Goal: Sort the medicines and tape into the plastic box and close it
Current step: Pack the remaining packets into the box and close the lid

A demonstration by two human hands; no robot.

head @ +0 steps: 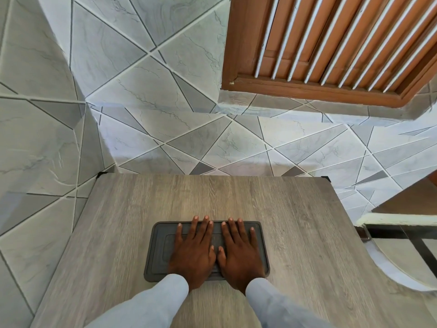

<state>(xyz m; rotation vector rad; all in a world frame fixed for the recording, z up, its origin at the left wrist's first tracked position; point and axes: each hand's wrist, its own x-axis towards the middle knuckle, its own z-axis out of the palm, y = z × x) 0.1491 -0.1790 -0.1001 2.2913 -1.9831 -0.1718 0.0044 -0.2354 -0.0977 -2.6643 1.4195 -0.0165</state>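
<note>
A dark grey plastic box point(159, 250) sits in the middle of the wooden table point(123, 221), its lid on top and lying flat. My left hand point(192, 252) rests palm down on the lid's left half, fingers spread. My right hand point(238, 253) lies flat on the right half, fingers stretched toward the far edge. Both hands press on the lid and grip nothing. The thumbs nearly touch at the centre. No medicines or tape are visible; the inside of the box is hidden by the lid.
The table stands against a grey tiled wall point(165, 114). A wooden louvred window point(331, 43) is at the upper right. To the right of the table stands a dark metal frame point(402, 235) with a white ledge.
</note>
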